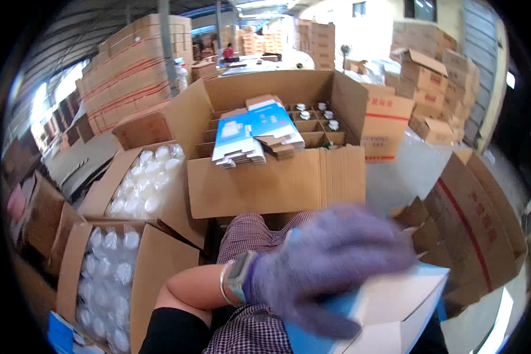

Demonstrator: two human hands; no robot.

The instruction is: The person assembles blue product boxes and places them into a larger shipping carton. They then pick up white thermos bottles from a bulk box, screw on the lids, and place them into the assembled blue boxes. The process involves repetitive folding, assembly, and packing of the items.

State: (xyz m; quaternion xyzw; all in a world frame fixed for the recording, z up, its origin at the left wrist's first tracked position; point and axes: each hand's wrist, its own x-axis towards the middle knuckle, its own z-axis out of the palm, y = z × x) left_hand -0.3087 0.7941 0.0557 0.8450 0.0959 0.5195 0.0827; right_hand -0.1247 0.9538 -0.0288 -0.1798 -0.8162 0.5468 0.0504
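Blur softens the left hand (333,262), which wears a purple glove and reaches over a blue and white box (404,301) at the person's lap; whether its fingers grip the box cannot be told. The right hand is out of sight, its state unknown. A watch (239,276) and a bracelet (223,283) circle the left wrist, above checked cloth (248,330).

At left, two open cartons, a nearer one (165,259) and one behind it (103,171), hold clear-wrapped containers (103,283). At right, a tilted carton (472,236) bears a red stripe and large red characters.

Straight ahead stands a wide divided carton (259,186). Flattened blue boxes (256,130) lie across its dividers, printed with a pale picture and lettering too small to read; white-topped bottles (304,114) fill some compartments beside them. Just behind, another carton (385,124) shows red characters, red stripes and darker print. Farther off rise stacked cartons (130,76) with red bands, a fan (345,52) and a person in red (228,53).
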